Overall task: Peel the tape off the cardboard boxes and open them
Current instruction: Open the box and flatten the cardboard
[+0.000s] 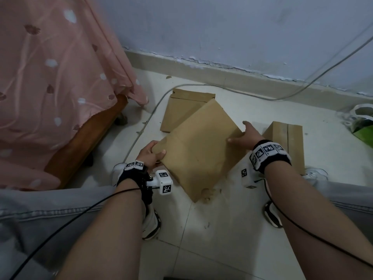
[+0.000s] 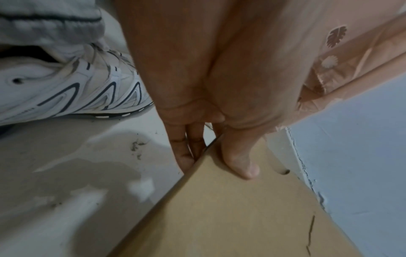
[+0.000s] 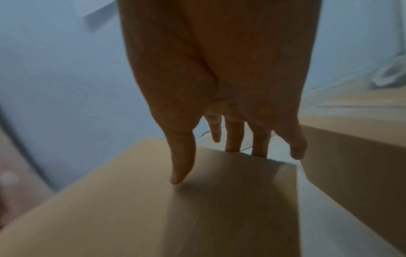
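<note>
I hold a flat brown cardboard box (image 1: pixel 199 150) tilted above the tiled floor between my knees. My left hand (image 1: pixel 153 152) pinches its left corner, thumb on the top face and fingers underneath. The left wrist view shows that hand (image 2: pixel 208 160) on the box (image 2: pixel 230 217). My right hand (image 1: pixel 242 134) holds the right corner, thumb on top, fingers past the far edge. The blurred right wrist view shows that hand (image 3: pixel 219 156) on the box (image 3: pixel 153 208). No tape shows on the upper face.
A second flat box (image 1: pixel 181 106) lies on the floor behind. A third box (image 1: pixel 286 142) with a tape strip lies at the right. A grey cable (image 1: pixel 201 85) crosses the floor. Pink cloth (image 1: pixel 60 77) over wooden furniture stands left. A bag (image 1: pixel 363 130) sits far right.
</note>
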Tool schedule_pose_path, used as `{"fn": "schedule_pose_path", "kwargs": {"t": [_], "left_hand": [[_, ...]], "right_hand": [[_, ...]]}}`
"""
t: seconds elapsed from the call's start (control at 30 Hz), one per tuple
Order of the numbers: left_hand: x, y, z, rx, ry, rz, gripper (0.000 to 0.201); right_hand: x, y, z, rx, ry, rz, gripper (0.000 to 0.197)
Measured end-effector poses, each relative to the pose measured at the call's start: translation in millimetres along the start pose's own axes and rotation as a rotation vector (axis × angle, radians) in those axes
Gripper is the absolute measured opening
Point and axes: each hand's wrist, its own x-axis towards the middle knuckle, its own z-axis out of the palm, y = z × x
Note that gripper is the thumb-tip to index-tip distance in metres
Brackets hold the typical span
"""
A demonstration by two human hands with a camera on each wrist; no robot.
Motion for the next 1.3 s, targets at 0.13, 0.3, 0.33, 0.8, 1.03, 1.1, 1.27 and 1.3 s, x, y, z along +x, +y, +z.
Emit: {"fn": "schedule_pose_path", "kwargs": {"t": [0.13,0.3,0.33,0.8,1.03,1.1,1.27,1.3], "left_hand": [[1.0,1.4,-1.6,-0.088,0.125,0.019,0.031],[3.9,5.4,2.1,-0.241,0.214,-0.017,0.067],[5.4,6.7,3.4,-0.216,0.223,-0.053,0.072],[4.1,20.7,84.1,-0.106,-0.188,-0.207,0.05],[49.5,32.3,78.5,-0.213,-0.015,-0.108,0.044],[65.9,35.0,67.5,-0.177,0.055,-0.077,0.051],[91.6,42.4,43.9,0.002,0.119,0.003,0.051],[99.1,43.6,41.6,0.005,0.146,-0.007,0.049]], "right_hand": [[-3.3,-2.7,-8.7,0.016,0.038,0.01,0.068],[-12.2,-1.8,-10.4,0.284,-0.14,0.037,0.028],[-15.1,-0.9,-8.6,0.371,-0.142,0.044,0.026],[-25.9,-43.2,88.9,1.352,-0.18,0.221,0.028],[-1.8,-39.6,94.7,1.389,-0.118,0.195,0.048],[12.8,-30.0,82.6,1.402,-0.042,0.215,0.039],[43.0,-13.3,65.0,1.152,-0.003,0.228,0.034],[48.9,-14.2,65.9,1.141,-0.008,0.221,0.033]]}}
